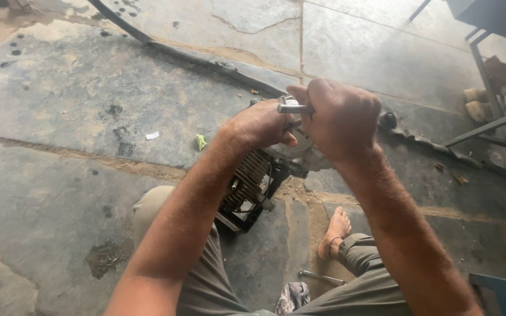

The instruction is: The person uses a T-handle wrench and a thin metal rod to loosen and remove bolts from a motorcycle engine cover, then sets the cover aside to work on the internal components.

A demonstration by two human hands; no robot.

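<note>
Right hand: the right hand (342, 120) is curled tight around a shiny metal tool handle (293, 109).
Left hand: the left hand (260, 124) presses down on the small engine (265, 169), fingers bent over its top.
Tool: the handle lies sideways, its bare end poking left toward the left hand.
Engine: right under both hands, between the knees, both hands equally close.
Floor: cracked, stained stone floor (89, 105).
Nearby: a wrench (321, 277) by the bare foot (335, 232); a metal stand (493, 117) at the right.

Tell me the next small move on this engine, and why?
Probably turn the metal tool a little further: the right hand is closed on its handle over the small engine, and the left hand steadies the housing beside it.
</note>
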